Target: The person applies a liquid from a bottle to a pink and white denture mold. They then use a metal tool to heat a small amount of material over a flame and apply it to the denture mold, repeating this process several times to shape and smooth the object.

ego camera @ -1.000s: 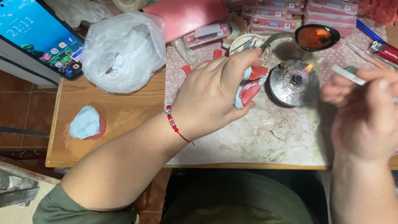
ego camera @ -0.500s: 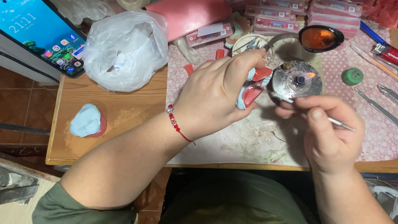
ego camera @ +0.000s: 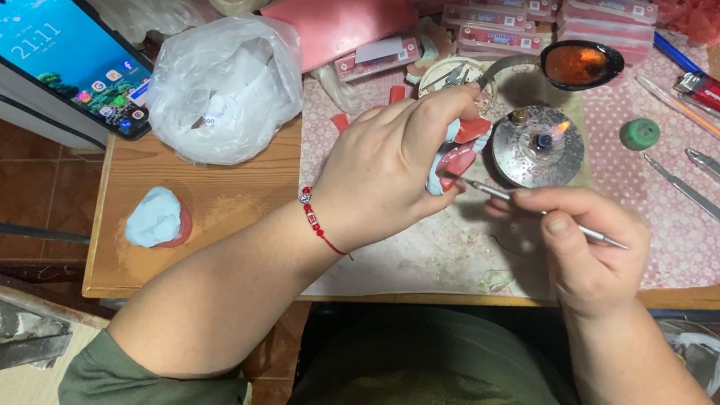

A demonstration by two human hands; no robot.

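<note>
Cluttered wooden bench: left hand gripped pink-and-blue wax model beside lit burner; right hand pinched metal tool, tip touching model, mid-carving; steady tip control needed

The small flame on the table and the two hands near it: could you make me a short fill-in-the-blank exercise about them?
1. The right hand holds a thin metal ____ whose tip touches the pink and blue piece.
2. The pink and blue piece is held by the ____ hand.
3. The round metal burner behind the hands is ____.
4. The left wrist wears a ____ bracelet.

Missing words: tool; left; lit; red
</note>
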